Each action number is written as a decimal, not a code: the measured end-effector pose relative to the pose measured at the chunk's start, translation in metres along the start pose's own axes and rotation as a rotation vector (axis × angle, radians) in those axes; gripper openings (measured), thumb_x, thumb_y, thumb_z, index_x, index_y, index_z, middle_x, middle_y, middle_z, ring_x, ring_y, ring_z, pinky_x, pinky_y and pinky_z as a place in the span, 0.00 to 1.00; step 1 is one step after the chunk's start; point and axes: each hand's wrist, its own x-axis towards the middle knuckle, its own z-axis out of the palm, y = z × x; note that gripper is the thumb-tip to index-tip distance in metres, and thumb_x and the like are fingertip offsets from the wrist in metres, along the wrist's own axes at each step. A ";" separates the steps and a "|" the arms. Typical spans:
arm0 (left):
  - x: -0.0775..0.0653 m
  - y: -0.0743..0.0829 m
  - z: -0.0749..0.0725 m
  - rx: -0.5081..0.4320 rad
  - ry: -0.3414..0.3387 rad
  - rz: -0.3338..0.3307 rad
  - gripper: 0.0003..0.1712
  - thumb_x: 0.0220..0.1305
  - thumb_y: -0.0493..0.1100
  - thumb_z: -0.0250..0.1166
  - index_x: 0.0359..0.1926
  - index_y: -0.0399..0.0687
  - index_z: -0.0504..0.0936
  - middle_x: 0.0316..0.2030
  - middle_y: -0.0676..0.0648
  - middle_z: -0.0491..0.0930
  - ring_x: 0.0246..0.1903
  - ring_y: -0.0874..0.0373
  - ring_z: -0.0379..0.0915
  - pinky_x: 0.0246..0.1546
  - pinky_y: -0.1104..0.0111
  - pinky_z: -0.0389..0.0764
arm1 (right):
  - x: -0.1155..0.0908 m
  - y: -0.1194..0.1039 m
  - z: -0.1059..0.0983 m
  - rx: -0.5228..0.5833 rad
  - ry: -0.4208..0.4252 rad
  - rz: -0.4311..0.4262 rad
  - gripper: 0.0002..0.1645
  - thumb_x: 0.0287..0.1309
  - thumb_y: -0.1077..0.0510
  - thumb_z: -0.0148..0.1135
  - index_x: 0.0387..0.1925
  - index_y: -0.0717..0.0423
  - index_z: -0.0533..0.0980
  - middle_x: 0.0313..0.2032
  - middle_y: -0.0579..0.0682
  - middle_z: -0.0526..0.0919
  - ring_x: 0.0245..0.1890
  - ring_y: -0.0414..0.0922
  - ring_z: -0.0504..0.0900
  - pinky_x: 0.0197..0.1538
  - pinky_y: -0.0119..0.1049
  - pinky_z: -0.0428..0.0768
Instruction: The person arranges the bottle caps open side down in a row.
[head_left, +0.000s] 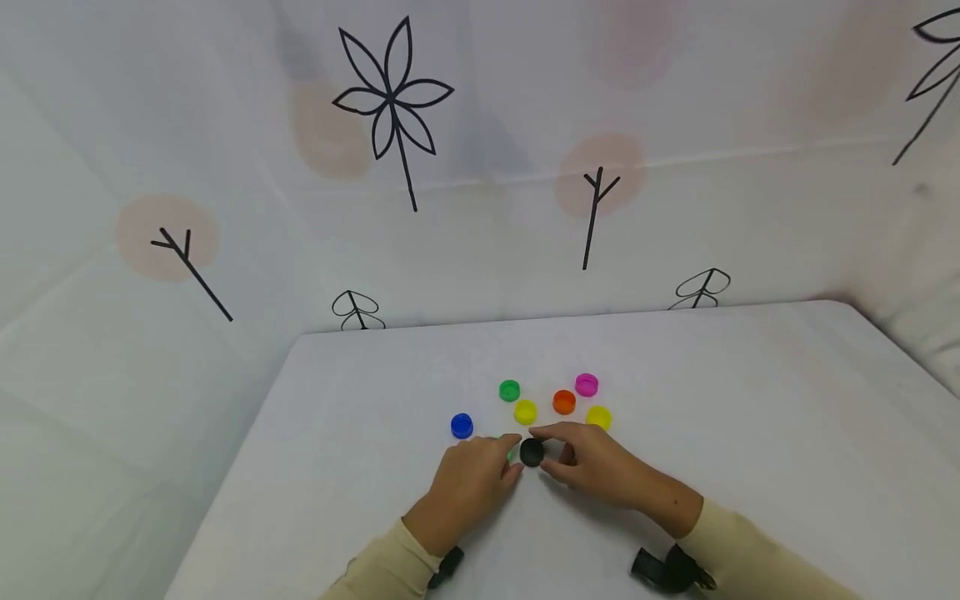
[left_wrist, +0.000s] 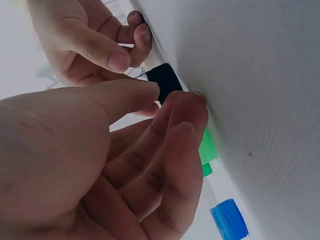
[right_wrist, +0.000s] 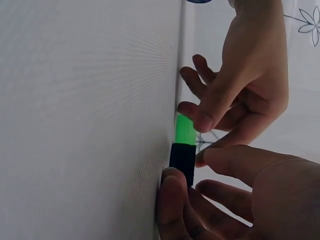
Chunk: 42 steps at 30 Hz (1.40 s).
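Note:
A black bottle cap (head_left: 532, 452) stands between the two hands on the white table. My right hand (head_left: 600, 462) holds it between thumb and index finger, also seen from the side in the right wrist view. Directly beside the black cap is a light green bottle cap (right_wrist: 185, 130). My left hand (head_left: 472, 479) has its thumb and index finger about this green cap, which they mostly cover in the head view. In the left wrist view, the left thumb tip overlaps the black cap (left_wrist: 165, 82), and a strip of the green cap (left_wrist: 207, 147) shows past the fingers.
Beyond the hands lie a blue cap (head_left: 462, 426), a darker green cap (head_left: 510, 391), a yellow cap (head_left: 526, 412), an orange cap (head_left: 564, 402), a magenta cap (head_left: 587, 384) and another yellow cap (head_left: 599, 417). A patterned white cloth (head_left: 480, 250) hangs behind the table (head_left: 360, 400).

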 end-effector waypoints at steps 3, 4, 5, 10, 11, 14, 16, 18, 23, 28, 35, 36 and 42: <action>0.001 0.000 0.000 0.005 0.019 0.027 0.19 0.63 0.49 0.71 0.53 0.51 0.85 0.22 0.58 0.81 0.20 0.70 0.67 0.23 0.77 0.72 | -0.001 0.000 0.000 -0.025 0.010 0.001 0.29 0.59 0.58 0.71 0.61 0.58 0.77 0.48 0.48 0.86 0.28 0.34 0.75 0.34 0.25 0.80; 0.002 0.000 0.000 0.006 0.022 0.034 0.18 0.62 0.49 0.71 0.52 0.51 0.86 0.23 0.58 0.81 0.21 0.70 0.67 0.24 0.77 0.72 | -0.001 0.000 -0.001 -0.029 0.011 -0.001 0.28 0.58 0.58 0.71 0.61 0.58 0.77 0.48 0.48 0.86 0.28 0.33 0.76 0.34 0.25 0.80; 0.002 0.001 0.000 0.008 0.029 0.042 0.17 0.62 0.49 0.72 0.51 0.51 0.86 0.23 0.58 0.82 0.21 0.70 0.67 0.24 0.77 0.72 | -0.001 0.000 -0.001 -0.033 0.012 -0.005 0.28 0.58 0.58 0.71 0.60 0.58 0.78 0.47 0.48 0.86 0.28 0.33 0.75 0.35 0.25 0.80; 0.001 0.002 0.000 0.041 0.046 0.044 0.18 0.60 0.51 0.73 0.49 0.53 0.87 0.22 0.60 0.80 0.20 0.71 0.67 0.22 0.77 0.71 | -0.001 0.000 -0.001 -0.038 0.010 -0.039 0.24 0.58 0.60 0.71 0.57 0.56 0.80 0.44 0.44 0.86 0.29 0.33 0.75 0.34 0.25 0.79; 0.000 0.002 0.000 0.048 0.051 0.044 0.18 0.59 0.51 0.74 0.49 0.53 0.87 0.21 0.60 0.80 0.20 0.71 0.68 0.22 0.77 0.71 | -0.001 0.000 -0.001 -0.040 0.011 -0.045 0.24 0.57 0.60 0.71 0.56 0.56 0.81 0.43 0.44 0.86 0.29 0.33 0.75 0.35 0.25 0.79; -0.001 0.003 -0.001 0.053 0.050 0.037 0.18 0.58 0.53 0.74 0.49 0.54 0.87 0.21 0.60 0.80 0.20 0.71 0.68 0.21 0.76 0.70 | 0.000 0.000 0.000 -0.054 0.012 -0.053 0.23 0.57 0.61 0.71 0.55 0.55 0.82 0.42 0.43 0.86 0.30 0.33 0.75 0.35 0.25 0.79; -0.001 0.003 -0.001 0.051 0.048 0.033 0.18 0.58 0.53 0.74 0.48 0.54 0.87 0.21 0.60 0.79 0.20 0.71 0.68 0.21 0.76 0.69 | 0.000 -0.001 0.001 -0.063 0.014 -0.051 0.22 0.56 0.61 0.72 0.54 0.54 0.82 0.41 0.42 0.85 0.30 0.34 0.75 0.36 0.25 0.79; -0.002 0.003 -0.002 0.045 0.048 0.030 0.19 0.58 0.54 0.74 0.48 0.54 0.87 0.21 0.60 0.79 0.20 0.70 0.67 0.20 0.76 0.68 | 0.001 -0.002 0.001 -0.070 0.015 -0.043 0.22 0.56 0.61 0.72 0.54 0.54 0.83 0.39 0.41 0.84 0.30 0.34 0.75 0.36 0.25 0.79; -0.002 0.003 -0.002 0.046 0.055 0.032 0.18 0.58 0.54 0.74 0.48 0.55 0.87 0.20 0.60 0.79 0.19 0.70 0.67 0.20 0.76 0.66 | 0.001 -0.003 0.002 -0.077 0.018 -0.033 0.21 0.55 0.62 0.72 0.53 0.54 0.83 0.38 0.40 0.83 0.30 0.35 0.75 0.35 0.26 0.79; -0.003 0.001 0.000 0.036 0.059 0.037 0.18 0.58 0.54 0.74 0.47 0.55 0.87 0.19 0.61 0.77 0.18 0.71 0.66 0.19 0.77 0.65 | 0.002 -0.003 0.003 -0.076 0.008 -0.034 0.21 0.56 0.61 0.72 0.53 0.53 0.83 0.38 0.40 0.84 0.30 0.35 0.75 0.36 0.25 0.79; -0.002 -0.001 0.001 0.054 0.083 0.059 0.18 0.59 0.55 0.73 0.47 0.55 0.87 0.19 0.61 0.78 0.18 0.71 0.66 0.18 0.78 0.64 | 0.002 -0.003 0.003 -0.085 0.014 -0.024 0.22 0.55 0.62 0.72 0.54 0.54 0.82 0.37 0.40 0.84 0.30 0.34 0.75 0.36 0.25 0.79; -0.002 -0.001 0.001 0.056 0.084 0.064 0.18 0.59 0.55 0.73 0.48 0.55 0.86 0.20 0.61 0.78 0.18 0.71 0.66 0.18 0.78 0.64 | 0.002 -0.003 0.003 -0.084 0.014 -0.025 0.22 0.55 0.62 0.72 0.54 0.54 0.82 0.37 0.40 0.83 0.31 0.34 0.75 0.36 0.25 0.79; -0.001 -0.003 0.000 0.061 0.090 0.077 0.17 0.60 0.54 0.73 0.47 0.55 0.86 0.22 0.60 0.81 0.18 0.71 0.67 0.18 0.77 0.65 | 0.003 -0.003 0.002 -0.080 0.011 -0.010 0.22 0.55 0.62 0.73 0.53 0.56 0.82 0.32 0.38 0.81 0.31 0.34 0.75 0.36 0.24 0.79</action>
